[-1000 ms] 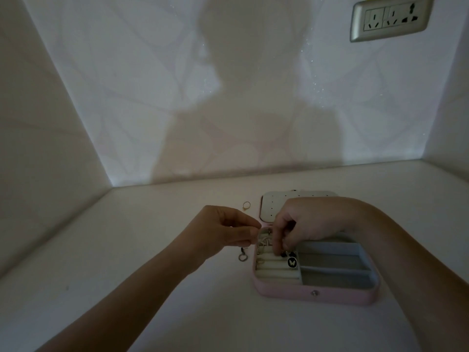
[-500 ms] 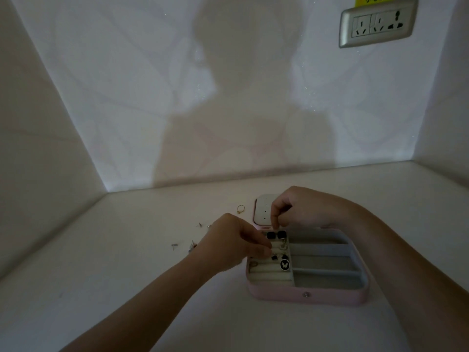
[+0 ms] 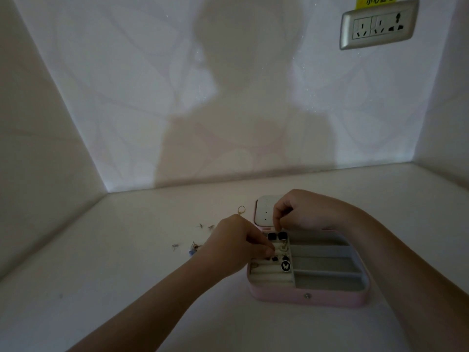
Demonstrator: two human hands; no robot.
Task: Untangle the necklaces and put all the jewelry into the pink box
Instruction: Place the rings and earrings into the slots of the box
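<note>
Change since a second ago: my left hand has come from beside the pink box to over its ring rolls, and my right hand has drawn back to the box's far left corner. Left hand: fingers curled, thumb and fingertips pinched together low over the rolls, presumably to seat a small piece in a slot; whether anything is in the pinch I cannot tell. Right hand: curled, thumb and forefinger meeting just above the two black square pieces at the far end of the rolls, likely steadying or pressing one in; an actual grip is not discernible. Box: open on the table, lid panel laid back behind it, which leaves both hands free access. In the rolls: the black squares, a round butterfly disc and a few pale pieces too dim to name. Long compartments in the box's right half: nothing visible in them. Still outside, left of the box: a gold hoop near the lid, small studs and a blue piece beside my left wrist. Necklaces: none made out. Judgement: sorting partly done.
</note>
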